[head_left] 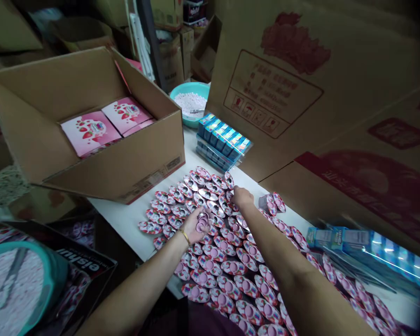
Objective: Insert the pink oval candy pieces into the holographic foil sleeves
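Observation:
Many oval pink-and-silver foil-lidded candy cups [217, 275] lie in tight overlapping rows on a white table [126, 224]. My left hand [192, 225], with a gold bracelet at the wrist, is shut on a small stack of these cups [203, 222]. My right hand [241, 197] reaches over the far part of the rows, its fingers on the cups there. A short stack of cups [271, 204] stands just beyond it.
A cardboard box [126, 172] holds pink strawberry-printed cartons [90, 133] at the left. Behind the rows are a teal basin [189, 103] of white granules and blue packs [224, 137]. Large printed cardboard sheets [276, 93] wall the right side. Another teal basin [16, 291] sits at lower left.

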`<state>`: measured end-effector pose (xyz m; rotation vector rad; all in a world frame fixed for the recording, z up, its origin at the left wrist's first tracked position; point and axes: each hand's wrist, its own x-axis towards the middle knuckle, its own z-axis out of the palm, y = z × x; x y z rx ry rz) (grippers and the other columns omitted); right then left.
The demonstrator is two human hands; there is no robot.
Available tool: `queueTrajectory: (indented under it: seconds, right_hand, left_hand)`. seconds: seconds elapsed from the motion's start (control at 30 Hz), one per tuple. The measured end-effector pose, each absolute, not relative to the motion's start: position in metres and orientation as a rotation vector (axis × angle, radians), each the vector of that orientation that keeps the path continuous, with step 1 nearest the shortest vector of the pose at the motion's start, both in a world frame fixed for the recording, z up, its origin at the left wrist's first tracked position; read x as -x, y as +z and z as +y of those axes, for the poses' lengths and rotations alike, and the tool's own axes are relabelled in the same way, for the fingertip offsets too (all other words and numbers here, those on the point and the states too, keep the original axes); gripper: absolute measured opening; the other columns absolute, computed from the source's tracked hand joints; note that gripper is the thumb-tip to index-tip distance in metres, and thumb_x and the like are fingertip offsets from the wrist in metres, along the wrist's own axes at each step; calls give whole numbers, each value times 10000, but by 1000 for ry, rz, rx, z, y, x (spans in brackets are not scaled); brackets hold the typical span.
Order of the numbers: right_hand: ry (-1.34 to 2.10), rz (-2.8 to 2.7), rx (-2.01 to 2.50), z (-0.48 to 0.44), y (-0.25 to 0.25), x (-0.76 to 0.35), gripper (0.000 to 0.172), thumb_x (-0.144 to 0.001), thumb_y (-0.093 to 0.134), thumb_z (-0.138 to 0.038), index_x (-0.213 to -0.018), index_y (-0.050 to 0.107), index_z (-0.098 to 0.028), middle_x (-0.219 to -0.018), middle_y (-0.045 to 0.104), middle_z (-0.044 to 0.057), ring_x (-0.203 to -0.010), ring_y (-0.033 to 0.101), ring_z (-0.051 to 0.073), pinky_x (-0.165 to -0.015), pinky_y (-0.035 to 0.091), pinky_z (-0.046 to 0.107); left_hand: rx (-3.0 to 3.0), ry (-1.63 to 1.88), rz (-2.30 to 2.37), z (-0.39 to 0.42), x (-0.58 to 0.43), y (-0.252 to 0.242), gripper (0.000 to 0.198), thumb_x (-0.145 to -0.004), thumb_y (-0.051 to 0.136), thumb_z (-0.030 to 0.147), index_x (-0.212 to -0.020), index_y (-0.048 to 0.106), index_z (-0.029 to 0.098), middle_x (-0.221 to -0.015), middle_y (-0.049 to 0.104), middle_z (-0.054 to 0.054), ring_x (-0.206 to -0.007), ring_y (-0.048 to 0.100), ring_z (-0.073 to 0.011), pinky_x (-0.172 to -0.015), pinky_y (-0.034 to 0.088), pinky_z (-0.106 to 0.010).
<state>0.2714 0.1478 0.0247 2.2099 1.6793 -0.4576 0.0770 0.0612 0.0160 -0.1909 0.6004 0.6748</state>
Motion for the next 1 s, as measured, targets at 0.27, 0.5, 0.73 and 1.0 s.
queueTrajectory:
  seconds: [0.27,0.5,0.73,1.0]
  right_hand:
    - [-564,1606,-2326,141,25,-272,341,-650,611,-267,-978,610,-175,-1001,619,131,-917,591,229,-708,449,297]
    - [-502,1796,-2420,108,34,-268,352,-782,488,-357,-1091,569,-210,-1048,603,111,-973,554,232,-770,419,312]
    - [-909,2822,-1695,26,54,-211,205,-782,539,-261,-967,628,-258,-895,592,36,-871,535,152,-787,390,261]
    - [-1331,2511,-2205,21,46,-224,223,-823,426,-335,-812,572,-167,-734,580,12,-661,535,118,-629,420,227]
  left_hand:
    - [93,677,622,48,-69,28,179,-773,523,306,-808,543,132,-682,572,-34,-471,493,-57,-298,239,-82]
    - [80,711,615,28,-62,24,234,-802,478,343,-839,556,126,-697,580,-53,-488,507,-65,-314,257,-93]
    - [80,718,750,18,-74,22,375,-792,426,522,-772,526,161,-525,429,41,-367,372,-23,-305,206,-89]
    - [94,623,691,12,-83,8,265,-777,511,418,-782,537,155,-553,493,18,-408,443,-47,-302,210,-93]
